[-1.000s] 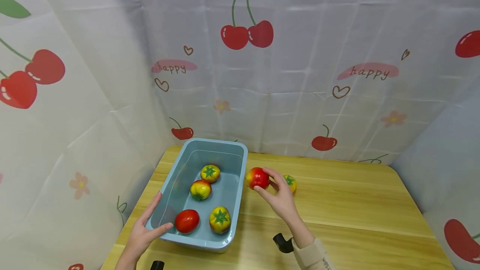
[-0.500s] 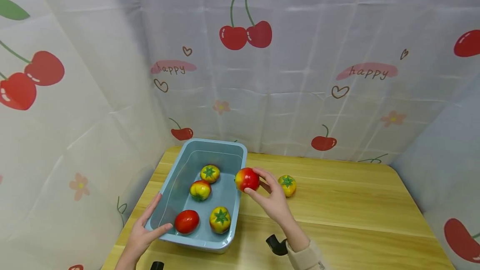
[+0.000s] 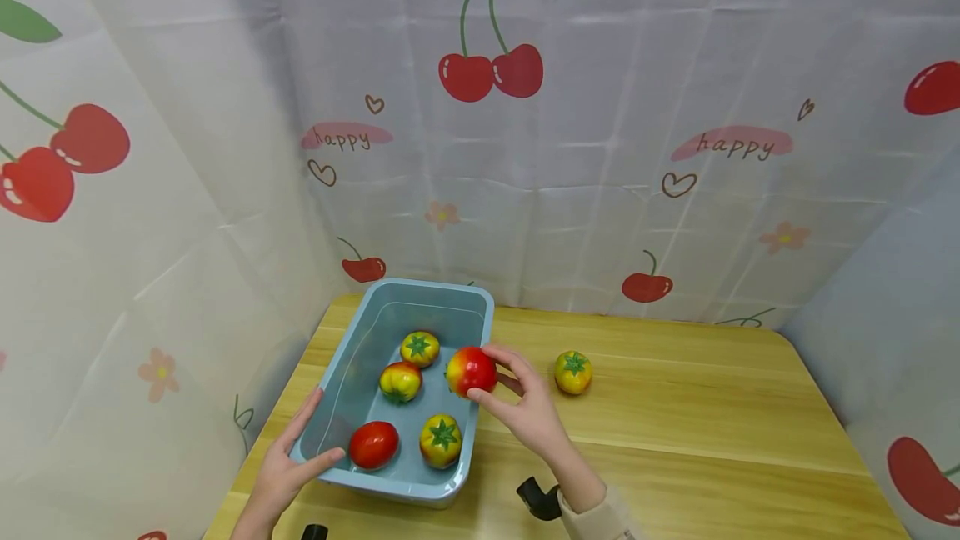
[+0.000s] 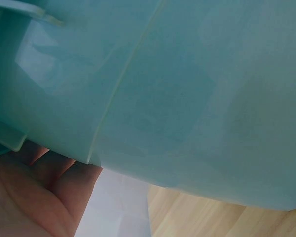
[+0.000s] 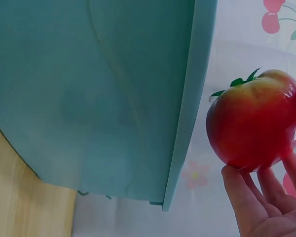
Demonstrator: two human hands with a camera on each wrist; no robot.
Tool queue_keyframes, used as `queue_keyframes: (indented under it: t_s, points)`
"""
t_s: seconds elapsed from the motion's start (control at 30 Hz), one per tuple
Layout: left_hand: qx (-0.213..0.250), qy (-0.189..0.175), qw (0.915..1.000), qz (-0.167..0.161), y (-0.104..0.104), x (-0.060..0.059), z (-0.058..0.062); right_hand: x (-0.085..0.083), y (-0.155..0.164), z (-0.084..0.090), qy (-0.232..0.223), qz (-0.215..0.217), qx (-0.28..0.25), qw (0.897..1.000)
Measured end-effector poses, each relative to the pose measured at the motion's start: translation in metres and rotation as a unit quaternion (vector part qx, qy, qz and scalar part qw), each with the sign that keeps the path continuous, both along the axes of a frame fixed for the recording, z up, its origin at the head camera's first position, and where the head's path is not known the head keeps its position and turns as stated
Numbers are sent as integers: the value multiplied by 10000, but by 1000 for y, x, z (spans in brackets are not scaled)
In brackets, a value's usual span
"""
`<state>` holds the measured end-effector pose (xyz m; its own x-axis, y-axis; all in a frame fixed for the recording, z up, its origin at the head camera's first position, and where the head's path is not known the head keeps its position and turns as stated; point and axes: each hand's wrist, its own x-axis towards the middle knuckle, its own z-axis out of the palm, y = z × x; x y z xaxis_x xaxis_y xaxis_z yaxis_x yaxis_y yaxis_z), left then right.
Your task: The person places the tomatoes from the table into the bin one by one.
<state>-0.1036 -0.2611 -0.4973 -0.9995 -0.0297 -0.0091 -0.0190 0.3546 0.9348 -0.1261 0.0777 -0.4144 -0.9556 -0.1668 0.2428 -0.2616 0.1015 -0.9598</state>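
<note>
My right hand [image 3: 525, 408] pinches a toy tomato [image 3: 471, 371], red with a yellow end and green leaves, between thumb and fingers. In the head view it overlaps the right rim of a blue plastic bin [image 3: 360, 482]; the right wrist view has the tomato [image 5: 254, 118] above the rim level. My left hand [image 3: 283, 465] grips the bin's near left corner, thumb over the rim and fingers along the outer side. Inside the bin lie a smooth red tomato [image 3: 374, 445] and several yellow-red ones, among them a leafy tomato [image 3: 441, 441] at the near right.
Another yellow tomato [image 3: 573, 372] sits on the wooden table [image 3: 690, 407], right of the bin. A cherry-printed curtain [image 3: 570, 190] closes off the back and both sides. Black camera mounts [image 3: 538, 498] show near the wrists.
My right hand has carried the red-yellow tomato leftward from the table side to over the bin's right rim, uncovering the yellow tomato behind it. The left hand and bin stay put.
</note>
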Motion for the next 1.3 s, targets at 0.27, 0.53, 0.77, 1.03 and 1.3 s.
queue_keyframes:
  t_s: [0.27,0.53,0.77,1.03,1.3]
  points:
    - [58,18,10000,-17,0,1,0,2,-7,1,-51,264,69,9996]
    - [15,-17,10000,0,1,1,0,-6,-10,-24,25,510,109,9986]
    - [40,-41,10000,-8,1,1,0,-9,-11,-35,32,681,229,9974]
    - [33,-23,10000,-7,1,0,0,-6,-10,-33,-59,804,228,9965]
    - [215,143,9996,-85,0,1,-1,4,-7,-5,-38,704,151,9974]
